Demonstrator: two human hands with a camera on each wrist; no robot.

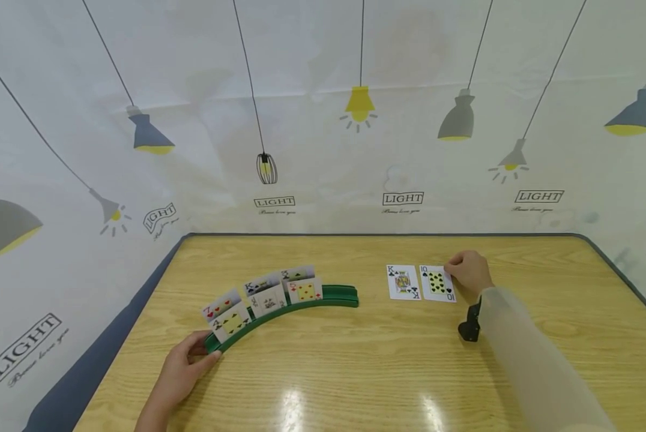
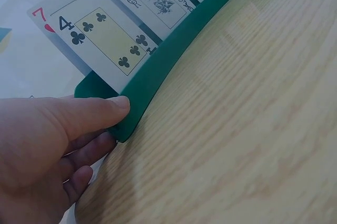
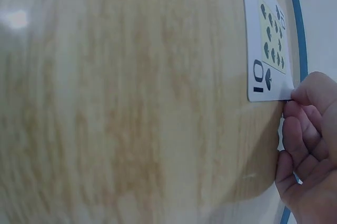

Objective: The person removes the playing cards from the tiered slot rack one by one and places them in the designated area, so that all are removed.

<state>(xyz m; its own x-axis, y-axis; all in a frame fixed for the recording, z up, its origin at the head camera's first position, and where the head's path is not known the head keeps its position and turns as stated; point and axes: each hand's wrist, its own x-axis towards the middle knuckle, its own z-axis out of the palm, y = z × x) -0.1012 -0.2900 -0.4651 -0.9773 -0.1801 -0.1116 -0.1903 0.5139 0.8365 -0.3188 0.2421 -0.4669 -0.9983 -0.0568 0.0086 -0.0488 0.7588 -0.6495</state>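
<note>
The right hand (image 1: 469, 271) rests at the corner of the ten of spades (image 1: 437, 283), its curled fingers (image 3: 310, 89) pinching the card's edge where it lies face up on the worktop (image 1: 388, 360), just beside the king of clubs (image 1: 403, 282). The left hand (image 1: 185, 366) holds the near end of the green card holder (image 1: 323, 297), thumb on top and fingers curled beneath.

The likely trouble is slippage — the cards look thin, glossy and flat against smooth, lacquered wood grain, so a corner pinch could lose the ten or nudge it onto the king. The holder is a curved strip of what looks like hard plastic, its slots keeping the four of clubs (image 2: 105, 37) and its neighbours leaning upright; a jolt from the left hand could tip them out — they stand loosely, overlapping.
</note>
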